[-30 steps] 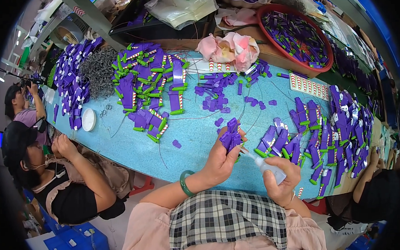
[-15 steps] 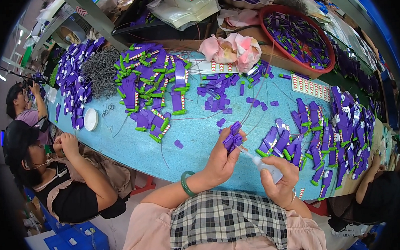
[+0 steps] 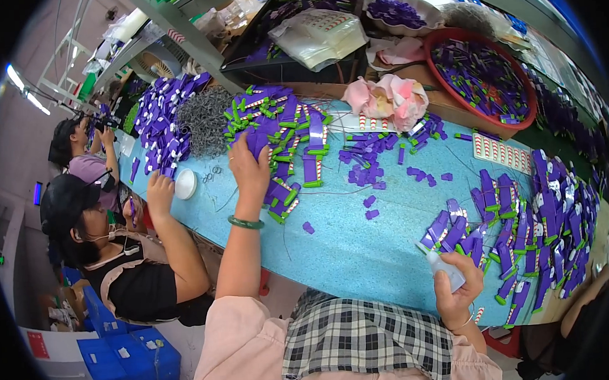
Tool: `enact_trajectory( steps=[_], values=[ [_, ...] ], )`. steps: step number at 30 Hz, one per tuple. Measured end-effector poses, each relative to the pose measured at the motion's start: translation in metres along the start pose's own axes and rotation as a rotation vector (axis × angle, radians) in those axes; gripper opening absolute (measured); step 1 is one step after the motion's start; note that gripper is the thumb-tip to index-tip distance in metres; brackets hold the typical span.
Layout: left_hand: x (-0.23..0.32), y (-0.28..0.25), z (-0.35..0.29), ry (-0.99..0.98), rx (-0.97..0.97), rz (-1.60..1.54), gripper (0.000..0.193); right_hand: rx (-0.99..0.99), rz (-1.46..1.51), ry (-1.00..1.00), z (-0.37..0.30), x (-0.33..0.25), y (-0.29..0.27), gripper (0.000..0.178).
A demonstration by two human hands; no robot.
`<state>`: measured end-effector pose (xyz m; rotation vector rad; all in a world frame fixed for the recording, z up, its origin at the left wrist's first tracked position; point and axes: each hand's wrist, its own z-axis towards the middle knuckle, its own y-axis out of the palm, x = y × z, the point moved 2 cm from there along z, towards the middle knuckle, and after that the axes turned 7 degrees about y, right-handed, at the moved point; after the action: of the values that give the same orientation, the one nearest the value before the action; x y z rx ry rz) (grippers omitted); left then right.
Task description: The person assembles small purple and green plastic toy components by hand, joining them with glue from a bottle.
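Care seemed the main need at the left hand [image 3: 251, 170], which was down among the heap of purple-and-green pieces [image 3: 313, 166] on the far side of the counter [image 3: 361, 242], left of centre. Its grip was partly curled, fingertips against purple plastic; whether it had closed on one piece could not be told, since the hand hid the contact. Pieces overlapped at many angles there, so a pinch on one flat body, followed by a straight lift, looked better than a sideways drag that might have pulled neighbours along. The tangle of metal rings [image 3: 210, 123] lay just beside the heap, another reason to come up cleanly before moving across.

The right hand [image 3: 466, 288] had its grip wrapped round a translucent squeeze bottle [image 3: 449, 272], thumb and fingers on opposite sides, nozzle tilted up and away from the body. The tip was very near the closest of the laid-out pieces [image 3: 447, 228]; whether they touched was not clear. Light pressure seemed wise, as a hard squeeze could have let liquid out over finished surfaces. Holding the bottle over the bare blue stretch between the two groups would have given the nozzle more room.
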<state>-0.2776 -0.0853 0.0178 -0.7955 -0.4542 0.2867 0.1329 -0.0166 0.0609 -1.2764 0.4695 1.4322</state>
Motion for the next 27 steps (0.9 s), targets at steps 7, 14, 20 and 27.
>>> enact_trajectory(
  steps=[7,14,20,27],
  values=[
    [0.092,-0.014,0.005,0.306,0.109,0.075,0.045,0.215,0.018,0.096,-0.007,0.01,-0.031,0.021],
    [0.269,0.03,-0.065,0.424,-0.799,-0.345,0.041,0.337,0.012,0.01,-0.029,0.025,-0.064,0.027],
    [0.282,0.054,-0.082,0.505,-0.745,-0.509,0.055,0.461,0.08,0.082,-0.047,0.029,-0.086,0.024],
    [0.238,0.033,-0.054,0.016,-0.41,-0.941,0.027,0.758,0.212,-0.039,-0.056,0.045,-0.112,0.03]
  ],
)
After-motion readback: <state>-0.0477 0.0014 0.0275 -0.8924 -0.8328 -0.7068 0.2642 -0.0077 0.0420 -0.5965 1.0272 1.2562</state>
